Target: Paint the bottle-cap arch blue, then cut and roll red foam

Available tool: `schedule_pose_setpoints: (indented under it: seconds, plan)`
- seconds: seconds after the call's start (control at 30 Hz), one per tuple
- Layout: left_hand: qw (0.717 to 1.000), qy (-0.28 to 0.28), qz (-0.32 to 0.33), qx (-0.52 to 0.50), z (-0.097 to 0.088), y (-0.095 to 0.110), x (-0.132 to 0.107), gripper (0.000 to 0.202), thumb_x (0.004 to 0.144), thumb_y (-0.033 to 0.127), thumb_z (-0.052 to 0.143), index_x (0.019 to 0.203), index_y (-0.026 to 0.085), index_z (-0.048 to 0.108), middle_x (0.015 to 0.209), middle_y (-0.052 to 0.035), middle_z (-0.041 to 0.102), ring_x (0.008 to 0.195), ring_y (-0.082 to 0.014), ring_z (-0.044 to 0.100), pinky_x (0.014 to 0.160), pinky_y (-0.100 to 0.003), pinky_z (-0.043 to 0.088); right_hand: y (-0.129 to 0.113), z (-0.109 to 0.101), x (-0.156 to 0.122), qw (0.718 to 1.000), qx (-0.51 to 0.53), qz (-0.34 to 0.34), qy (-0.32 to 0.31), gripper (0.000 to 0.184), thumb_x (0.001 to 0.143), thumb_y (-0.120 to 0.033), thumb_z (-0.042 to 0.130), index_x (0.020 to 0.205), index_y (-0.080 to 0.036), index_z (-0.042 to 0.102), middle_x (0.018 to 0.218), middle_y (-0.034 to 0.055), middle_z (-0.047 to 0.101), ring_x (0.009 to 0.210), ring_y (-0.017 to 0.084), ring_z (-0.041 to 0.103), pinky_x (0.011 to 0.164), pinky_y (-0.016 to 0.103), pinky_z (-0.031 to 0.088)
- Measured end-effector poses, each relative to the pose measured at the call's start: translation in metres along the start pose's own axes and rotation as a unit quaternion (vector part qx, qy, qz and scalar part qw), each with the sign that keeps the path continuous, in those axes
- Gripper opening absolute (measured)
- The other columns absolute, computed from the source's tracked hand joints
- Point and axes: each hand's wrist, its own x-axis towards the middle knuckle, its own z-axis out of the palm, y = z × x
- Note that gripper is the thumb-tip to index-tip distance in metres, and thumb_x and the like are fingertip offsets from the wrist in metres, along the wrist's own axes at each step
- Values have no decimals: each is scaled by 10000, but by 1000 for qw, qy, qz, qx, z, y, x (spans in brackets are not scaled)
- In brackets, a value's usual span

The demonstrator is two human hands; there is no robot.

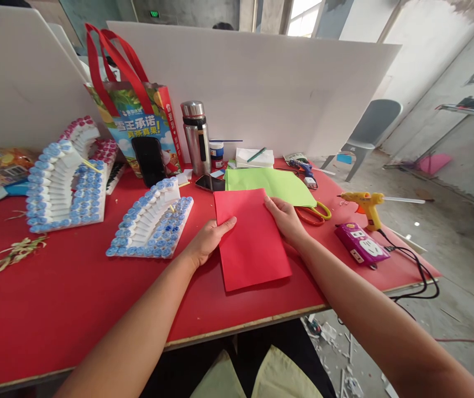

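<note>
A red sheet of paper point(250, 237) lies on the red table point(75, 287) in front of me. My left hand point(209, 239) holds its left edge, thumb on top and fingers curled. My right hand point(285, 219) grips its upper right corner, fingers closed on the paper. Behind the red sheet lies a light green sheet point(270, 183). Orange-handled scissors point(315, 213) rest just right of my right hand.
Bottle-cap craft models point(153, 222) point(65, 188) stand at left. A red-handled bag point(137, 127), a steel flask point(196, 137) and two phones point(149, 160) point(209, 183) sit at the back. A yellow glue gun point(365, 205) and purple power strip point(360, 244) lie right, cord hanging over the edge.
</note>
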Motion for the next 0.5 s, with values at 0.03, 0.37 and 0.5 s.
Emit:
schedule_pose_setpoints:
  seconds: [0.03, 0.37, 0.5]
  plan:
    - [1000, 11, -2, -2, -1, 0, 1, 496, 666, 545, 834, 985, 180, 728, 915, -104, 777, 904, -337, 733, 798, -440, 578, -2, -1, -1, 1000, 15, 18, -16, 401, 788, -595, 731, 926, -218, 717, 838, 46, 765, 704, 215, 708, 618, 310, 584]
    - [998, 19, -42, 37, -15, 2, -2, 479, 597, 531, 871, 864, 176, 692, 758, -84, 752, 797, -327, 734, 713, -425, 572, 0, -3, 1, 992, 34, 84, -90, 466, 630, -284, 899, 1045, -207, 703, 891, 48, 777, 667, 190, 726, 563, 268, 582]
    - [997, 44, -26, 64, -13, 4, -3, 483, 579, 551, 874, 808, 181, 665, 663, -57, 711, 730, -309, 719, 657, -399, 553, 1, -3, 1, 994, 21, 74, -78, 469, 634, -293, 898, 1051, -206, 703, 839, 38, 773, 617, 180, 711, 553, 277, 584]
